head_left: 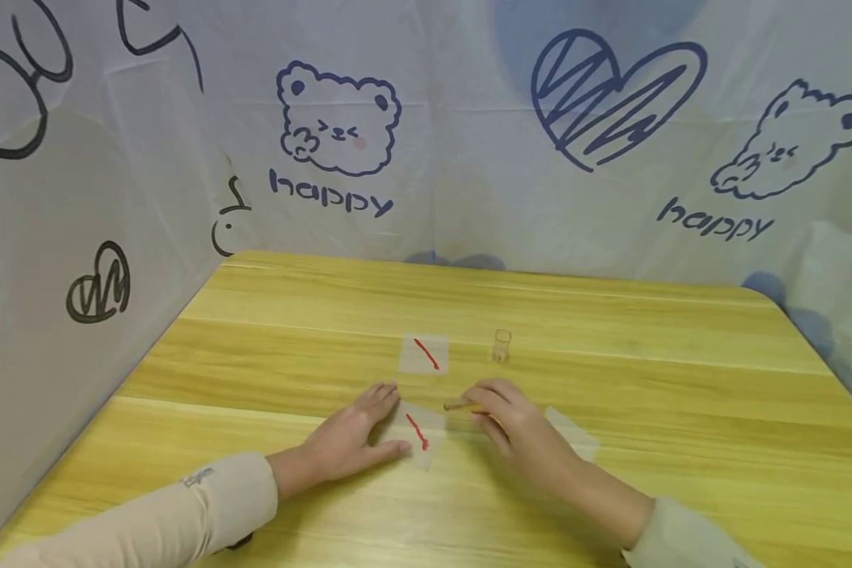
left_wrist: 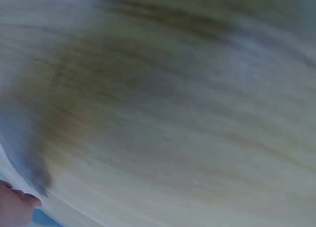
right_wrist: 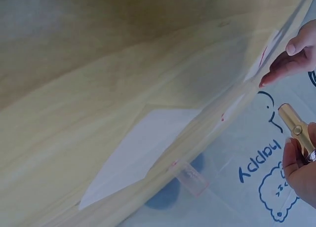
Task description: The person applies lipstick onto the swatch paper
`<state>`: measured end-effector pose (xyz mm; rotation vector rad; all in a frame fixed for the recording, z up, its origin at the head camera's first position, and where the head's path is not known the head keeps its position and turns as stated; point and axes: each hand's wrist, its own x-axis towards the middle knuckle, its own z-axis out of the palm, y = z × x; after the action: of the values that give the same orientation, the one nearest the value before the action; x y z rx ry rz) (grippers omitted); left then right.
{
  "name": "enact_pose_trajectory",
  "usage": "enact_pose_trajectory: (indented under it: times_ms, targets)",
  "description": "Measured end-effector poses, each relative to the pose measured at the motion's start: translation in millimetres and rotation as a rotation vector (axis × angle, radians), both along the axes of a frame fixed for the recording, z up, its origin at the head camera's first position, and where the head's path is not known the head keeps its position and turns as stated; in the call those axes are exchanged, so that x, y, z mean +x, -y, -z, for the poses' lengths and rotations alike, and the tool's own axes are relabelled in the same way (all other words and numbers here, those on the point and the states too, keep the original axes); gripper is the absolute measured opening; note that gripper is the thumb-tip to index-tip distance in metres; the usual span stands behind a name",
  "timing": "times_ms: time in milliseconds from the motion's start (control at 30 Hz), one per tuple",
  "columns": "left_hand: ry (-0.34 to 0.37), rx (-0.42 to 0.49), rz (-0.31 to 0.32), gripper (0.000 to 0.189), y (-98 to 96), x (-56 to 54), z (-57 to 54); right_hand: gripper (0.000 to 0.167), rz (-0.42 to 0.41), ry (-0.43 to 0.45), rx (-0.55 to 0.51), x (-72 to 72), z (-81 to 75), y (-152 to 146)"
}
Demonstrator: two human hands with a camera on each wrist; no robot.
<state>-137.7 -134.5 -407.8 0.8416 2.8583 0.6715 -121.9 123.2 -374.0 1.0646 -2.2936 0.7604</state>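
Note:
My right hand (head_left: pixel 518 426) pinches a slim gold lipstick (right_wrist: pixel 295 126) between thumb and fingers, its end pointing left in the head view. The lipstick is held just right of a small white paper (head_left: pixel 405 430) with a red stroke on it. On that paper's left side rests my left hand (head_left: pixel 358 434), fingers extended and thumb along the lower edge. Farther back lies a second white paper (head_left: pixel 413 359) with a similar red stroke. A third, unmarked white paper (right_wrist: pixel 143 148) is partly hidden by my right hand in the head view.
A small clear cap (head_left: pixel 501 347) stands on the wood-grain table (head_left: pixel 291 355), right of the back paper. White cloth walls (head_left: pixel 461 158) with drawn bears and hearts rise behind the table and on the left.

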Motion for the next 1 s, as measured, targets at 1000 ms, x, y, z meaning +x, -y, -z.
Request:
enact_pose_trajectory:
  times_ms: [1000]
  targets:
    - [-0.175,0.014,0.142,0.073,-51.9,4.5,-24.1,0.033,0.115,-0.068,-0.058,3.3,-4.8,-46.0]
